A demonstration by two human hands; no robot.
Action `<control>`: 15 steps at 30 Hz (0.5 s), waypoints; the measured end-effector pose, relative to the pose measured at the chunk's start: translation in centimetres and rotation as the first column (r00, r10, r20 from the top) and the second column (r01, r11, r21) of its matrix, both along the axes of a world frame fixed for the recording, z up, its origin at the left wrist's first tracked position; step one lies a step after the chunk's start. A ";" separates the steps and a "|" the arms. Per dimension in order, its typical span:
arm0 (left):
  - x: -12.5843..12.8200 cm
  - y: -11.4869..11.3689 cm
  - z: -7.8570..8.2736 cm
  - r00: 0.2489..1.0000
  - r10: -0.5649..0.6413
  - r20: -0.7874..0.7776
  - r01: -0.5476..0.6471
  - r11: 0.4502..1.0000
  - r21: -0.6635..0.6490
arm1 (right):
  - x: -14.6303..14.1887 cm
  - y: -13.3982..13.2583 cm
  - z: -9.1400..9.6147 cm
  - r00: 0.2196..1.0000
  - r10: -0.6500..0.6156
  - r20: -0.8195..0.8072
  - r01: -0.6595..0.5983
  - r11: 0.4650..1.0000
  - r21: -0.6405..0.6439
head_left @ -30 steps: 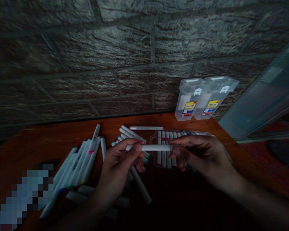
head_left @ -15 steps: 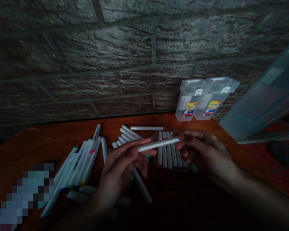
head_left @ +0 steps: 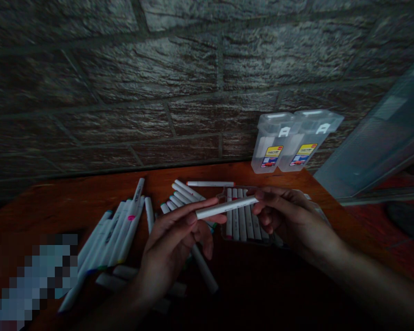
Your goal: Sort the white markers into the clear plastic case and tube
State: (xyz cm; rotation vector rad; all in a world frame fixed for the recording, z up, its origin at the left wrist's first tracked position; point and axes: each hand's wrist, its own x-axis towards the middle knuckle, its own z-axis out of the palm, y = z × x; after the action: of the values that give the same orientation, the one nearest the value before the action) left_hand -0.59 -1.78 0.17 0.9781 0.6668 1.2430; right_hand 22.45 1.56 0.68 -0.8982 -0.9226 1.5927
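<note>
In midair, left hand (head_left: 170,241) and right hand (head_left: 295,218) pinch a marker (head_left: 229,207).

Dim light leaves the table (head_left: 76,195) nearly black along its near side.

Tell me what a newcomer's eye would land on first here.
Probably the white marker at the middle, held between the left hand and the right hand. Next, perhaps, the two clear boxes with bright labels, standing at the back right of the table near the stone wall.
</note>
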 end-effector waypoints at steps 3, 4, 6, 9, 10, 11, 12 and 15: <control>0.0 0.0 -0.1 1.000 -0.004 0.012 0.004 1.000 -0.002 | 0.0 0.0 0.0 1.000 0.002 0.006 -0.002 1.000 -0.009; 0.0 0.0 -0.1 1.000 -0.005 0.014 0.005 1.000 -0.004 | 0.0 -0.1 0.0 1.000 0.005 0.004 -0.005 1.000 -0.007; 0.1 0.1 -0.1 1.000 -0.001 0.009 0.001 1.000 -0.004 | 0.1 -0.1 0.0 1.000 0.012 -0.004 -0.012 1.000 0.001; 0.2 0.3 -0.1 1.000 0.025 -0.012 -0.025 1.000 0.003 | 0.1 -0.2 0.0 1.000 0.016 -0.006 -0.016 1.000 0.010; 0.2 0.3 -0.1 0.999 0.037 -0.018 -0.037 0.999 0.003 | 0.1 -0.2 0.0 1.000 0.015 0.001 -0.015 1.000 0.012; 0.3 0.3 -0.1 0.998 0.050 -0.025 -0.050 0.999 0.002 | 0.1 -0.2 0.0 1.000 0.013 0.011 -0.014 1.000 0.013; 0.3 0.3 -0.1 0.997 0.064 -0.033 -0.064 0.998 0.002 | 0.1 -0.2 0.0 1.000 0.010 0.020 -0.011 1.000 0.017; 0.2 0.4 -0.3 0.991 0.113 -0.078 -0.112 0.994 0.009 | 0.2 -0.2 -0.1 0.999 0.009 0.037 -0.011 0.999 0.043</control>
State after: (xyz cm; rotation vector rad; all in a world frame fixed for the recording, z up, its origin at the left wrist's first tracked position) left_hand -0.38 -1.36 -0.15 1.0079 0.7896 1.3102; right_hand 22.61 1.39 0.58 -0.8966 -0.9844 1.5637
